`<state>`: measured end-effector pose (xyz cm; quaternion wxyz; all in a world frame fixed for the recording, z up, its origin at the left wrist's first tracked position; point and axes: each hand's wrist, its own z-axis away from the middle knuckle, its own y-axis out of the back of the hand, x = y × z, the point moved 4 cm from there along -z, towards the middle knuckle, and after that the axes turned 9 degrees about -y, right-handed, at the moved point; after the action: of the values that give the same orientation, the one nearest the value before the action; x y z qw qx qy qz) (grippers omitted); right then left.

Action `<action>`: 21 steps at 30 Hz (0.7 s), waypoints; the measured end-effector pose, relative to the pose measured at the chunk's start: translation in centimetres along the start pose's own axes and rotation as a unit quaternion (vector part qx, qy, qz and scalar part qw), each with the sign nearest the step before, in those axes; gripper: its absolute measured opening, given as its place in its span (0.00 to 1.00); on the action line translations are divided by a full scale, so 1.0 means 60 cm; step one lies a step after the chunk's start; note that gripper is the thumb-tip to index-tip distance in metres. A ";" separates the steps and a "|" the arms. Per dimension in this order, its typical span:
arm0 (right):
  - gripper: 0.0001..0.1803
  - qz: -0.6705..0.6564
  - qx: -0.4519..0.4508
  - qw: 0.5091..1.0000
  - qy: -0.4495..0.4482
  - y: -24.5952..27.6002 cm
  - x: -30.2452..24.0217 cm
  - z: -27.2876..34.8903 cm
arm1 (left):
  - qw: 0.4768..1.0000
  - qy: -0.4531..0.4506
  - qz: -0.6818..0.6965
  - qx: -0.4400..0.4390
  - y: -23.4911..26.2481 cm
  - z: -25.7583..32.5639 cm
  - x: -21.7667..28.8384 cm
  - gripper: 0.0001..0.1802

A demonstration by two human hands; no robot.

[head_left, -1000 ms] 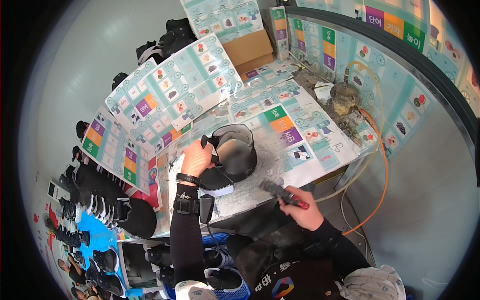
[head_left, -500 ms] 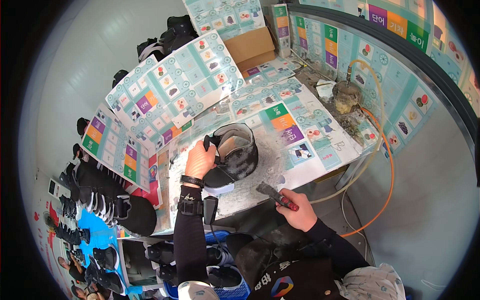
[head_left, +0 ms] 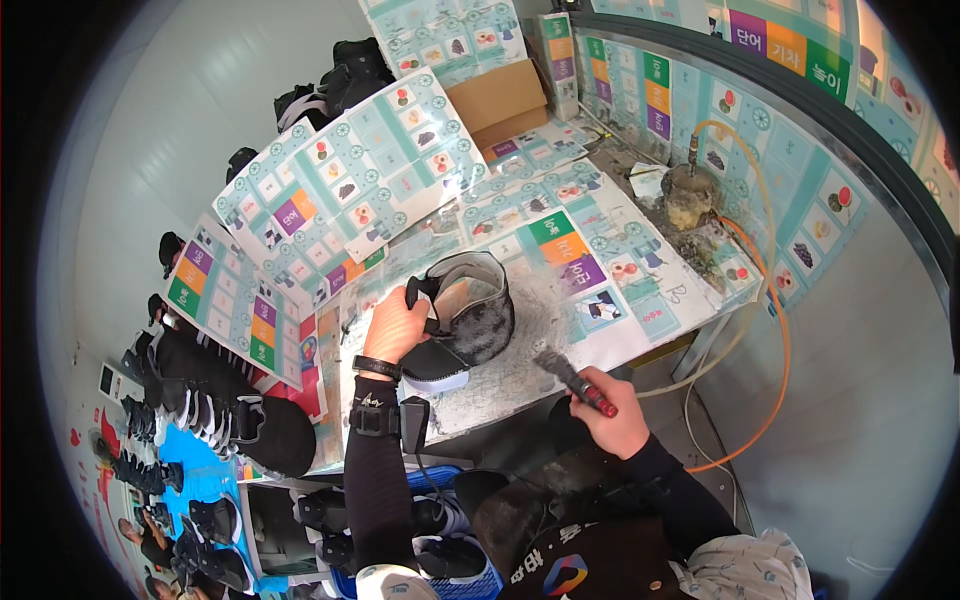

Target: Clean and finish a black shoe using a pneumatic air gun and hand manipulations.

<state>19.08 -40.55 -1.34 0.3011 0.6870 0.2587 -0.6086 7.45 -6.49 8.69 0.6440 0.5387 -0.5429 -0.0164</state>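
Note:
A black high-top shoe [head_left: 484, 326] with a white sole and pale lining stands on the worktable [head_left: 522, 385], its opening facing up. My left hand [head_left: 396, 325] is closed on the shoe's collar and tongue area, on its left side. In my right hand [head_left: 614, 415] is a brush [head_left: 575, 381] with a red grip and dark, worn bristles. The bristles point up and left past the table's front edge, apart from the shoe. Dusty grey marks show on the shoe's right side.
Printed card panels [head_left: 355, 165] lean along the table's left and back. A dirty pot [head_left: 692, 196] with a hose stands at the right rear; an orange hose [head_left: 785, 340] loops beside the table. Black shoes [head_left: 215, 515] line the left, and a blue basket [head_left: 487, 585] holds more below.
My right hand has moved slightly right and up with the brush, and its bristles now sit further right. My left hand and the shoe have barely moved.

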 end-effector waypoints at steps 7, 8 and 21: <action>0.16 -0.099 -0.033 0.993 -0.059 0.045 -0.013 0.005 | 0.973 -0.124 -0.188 -0.054 0.102 -0.011 0.103 0.17; 0.16 -0.098 -0.037 0.993 -0.058 0.045 -0.020 0.010 | 0.956 -0.182 -0.223 -0.067 0.101 -0.029 0.099 0.18; 0.09 0.035 -0.131 0.989 0.064 -0.009 -0.025 0.038 | 0.936 -0.134 -0.291 -0.148 0.030 -0.045 0.045 0.20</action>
<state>16.94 -41.85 -0.09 0.3922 0.6878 0.3312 -0.5131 9.47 -5.57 12.29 0.6047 0.5647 -0.4348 -0.3556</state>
